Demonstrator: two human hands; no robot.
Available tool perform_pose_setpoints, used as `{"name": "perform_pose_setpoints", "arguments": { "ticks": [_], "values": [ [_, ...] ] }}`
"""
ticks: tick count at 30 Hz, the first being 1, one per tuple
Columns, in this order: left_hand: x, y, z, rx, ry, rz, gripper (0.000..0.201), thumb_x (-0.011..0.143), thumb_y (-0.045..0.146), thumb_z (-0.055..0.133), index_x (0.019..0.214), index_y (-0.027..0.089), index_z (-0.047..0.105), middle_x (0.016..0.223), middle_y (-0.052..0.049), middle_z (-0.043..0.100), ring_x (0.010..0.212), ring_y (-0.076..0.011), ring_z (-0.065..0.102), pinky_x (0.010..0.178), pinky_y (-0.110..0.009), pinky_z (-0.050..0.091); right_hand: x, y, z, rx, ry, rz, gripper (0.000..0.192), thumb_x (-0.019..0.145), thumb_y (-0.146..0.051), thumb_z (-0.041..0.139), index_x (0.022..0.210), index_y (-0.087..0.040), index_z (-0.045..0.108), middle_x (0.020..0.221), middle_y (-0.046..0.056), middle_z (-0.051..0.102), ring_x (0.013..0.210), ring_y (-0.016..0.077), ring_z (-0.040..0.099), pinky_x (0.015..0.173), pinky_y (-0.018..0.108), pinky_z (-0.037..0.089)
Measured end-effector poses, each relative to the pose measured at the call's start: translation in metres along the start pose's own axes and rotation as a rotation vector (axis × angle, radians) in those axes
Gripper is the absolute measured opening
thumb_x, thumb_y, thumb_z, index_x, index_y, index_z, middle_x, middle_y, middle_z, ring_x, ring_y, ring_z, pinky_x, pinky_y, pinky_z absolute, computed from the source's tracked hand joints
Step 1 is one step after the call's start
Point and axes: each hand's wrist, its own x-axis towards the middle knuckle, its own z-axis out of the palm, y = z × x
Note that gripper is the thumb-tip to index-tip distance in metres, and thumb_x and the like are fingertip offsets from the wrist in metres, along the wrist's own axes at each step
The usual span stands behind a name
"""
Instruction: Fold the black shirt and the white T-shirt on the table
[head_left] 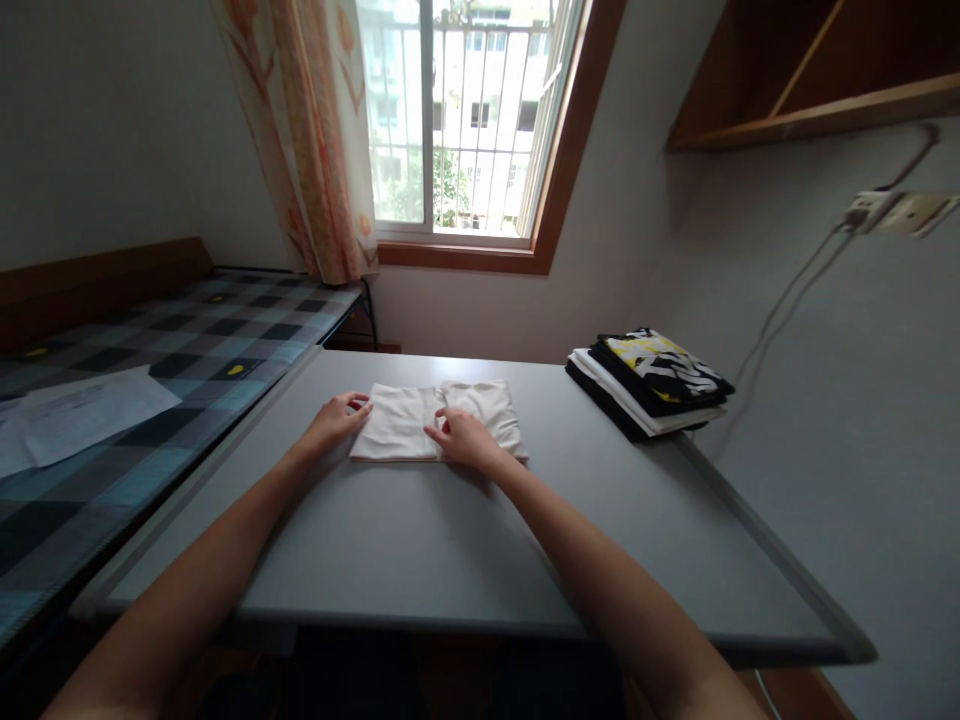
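Note:
A folded cream-white garment point(405, 412) lies flat in the middle of the grey table point(420, 540). My left hand point(336, 417) rests at its left edge, fingertips touching the cloth. On the garment's front middle sits my right hand point(463, 438), fingers spread and pressing on the fabric. Neither hand lifts or grips the cloth.
A stack of folded clothes point(651, 382), black, white and yellow-patterned, sits at the table's far right corner. A bed with a checked cover point(172, 350) and a white sheet of paper point(82, 412) adjoins the table's left side. Window and curtain lie beyond; a wall is close on the right.

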Motion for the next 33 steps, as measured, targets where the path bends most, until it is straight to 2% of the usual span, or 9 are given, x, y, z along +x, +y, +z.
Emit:
{"name": "perform_pose_setpoints", "arguments": {
  "ticks": [2,5,9,14,20,25,28,31,33],
  "values": [
    [-0.002,0.001,0.003,-0.011,0.019,0.014,0.048,0.078,0.05,0.052,0.106,0.014,0.069,0.094,-0.011,0.074,0.072,-0.0217,0.066,0.068,-0.03,0.05,0.014,-0.007,0.0,-0.002,-0.022,0.123,0.033,0.091,-0.038,0.053,0.108,-0.012,0.067,0.1,0.013,0.072,0.092,0.0215,0.066,0.079,0.028,0.045],
    [-0.005,0.003,0.005,0.019,0.061,0.038,0.044,0.079,0.048,0.051,0.106,0.017,0.069,0.093,-0.009,0.074,0.068,-0.02,0.066,0.066,-0.029,0.049,0.03,-0.015,-0.003,-0.048,-0.041,0.277,0.033,0.086,-0.04,0.058,0.1,-0.013,0.069,0.102,0.016,0.072,0.095,0.0246,0.067,0.076,0.029,0.046],
    [-0.007,0.006,0.006,0.072,0.065,0.069,0.044,0.081,0.045,0.051,0.109,0.016,0.069,0.095,-0.01,0.074,0.07,-0.0203,0.066,0.068,-0.029,0.05,0.042,-0.017,-0.005,0.025,-0.01,0.39,0.032,0.083,-0.042,0.061,0.097,-0.014,0.069,0.094,0.013,0.074,0.089,0.0236,0.068,0.07,0.027,0.046],
    [-0.009,0.008,0.007,0.11,0.073,0.097,0.042,0.083,0.045,0.051,0.11,0.017,0.068,0.098,-0.01,0.073,0.075,-0.0202,0.067,0.071,-0.028,0.05,0.045,-0.012,-0.003,0.167,-0.036,0.426,0.025,0.082,-0.038,0.061,0.084,-0.014,0.069,0.069,0.007,0.07,0.069,0.0185,0.066,0.062,0.024,0.043],
    [-0.012,0.01,0.008,0.123,0.093,0.116,0.044,0.086,0.047,0.049,0.112,0.016,0.068,0.101,-0.01,0.071,0.077,-0.0198,0.066,0.073,-0.028,0.05,0.042,-0.01,0.001,0.158,-0.006,0.41,0.016,0.08,-0.028,0.06,0.082,-0.015,0.069,0.065,0.003,0.068,0.061,0.0143,0.062,0.06,0.022,0.042],
    [-0.015,0.013,0.01,0.16,0.087,0.108,0.042,0.088,0.048,0.049,0.113,0.02,0.067,0.104,-0.009,0.07,0.08,-0.0202,0.067,0.075,-0.028,0.05,0.037,-0.002,0.001,0.229,0.004,0.408,0.022,0.083,-0.03,0.056,0.075,-0.015,0.069,0.063,0.003,0.068,0.056,0.0132,0.061,0.057,0.021,0.041],
    [-0.016,0.014,0.009,0.18,0.065,0.088,0.045,0.089,0.05,0.049,0.117,0.019,0.065,0.102,-0.01,0.069,0.084,-0.0223,0.066,0.076,-0.029,0.049,0.034,-0.003,0.0,0.105,0.007,0.371,0.016,0.081,-0.026,0.058,0.085,-0.016,0.07,0.08,0.007,0.073,0.071,0.018,0.067,0.063,0.024,0.044],
    [-0.017,0.014,0.009,0.196,0.052,0.067,0.046,0.088,0.049,0.05,0.119,0.018,0.064,0.095,-0.009,0.069,0.085,-0.0237,0.065,0.077,-0.031,0.049,0.03,-0.01,0.002,-0.083,0.066,0.318,0.03,0.082,-0.026,0.058,0.111,-0.017,0.065,0.102,0.012,0.072,0.093,0.0242,0.068,0.072,0.028,0.046],
    [-0.018,0.016,0.012,0.223,0.094,0.115,0.044,0.087,0.048,0.051,0.118,0.018,0.065,0.1,-0.01,0.067,0.091,-0.0245,0.064,0.083,-0.034,0.049,0.026,-0.014,0.003,-0.179,0.081,0.251,0.036,0.087,-0.024,0.053,0.122,-0.019,0.058,0.11,0.012,0.07,0.098,0.0251,0.067,0.076,0.031,0.046]
  ]
}}
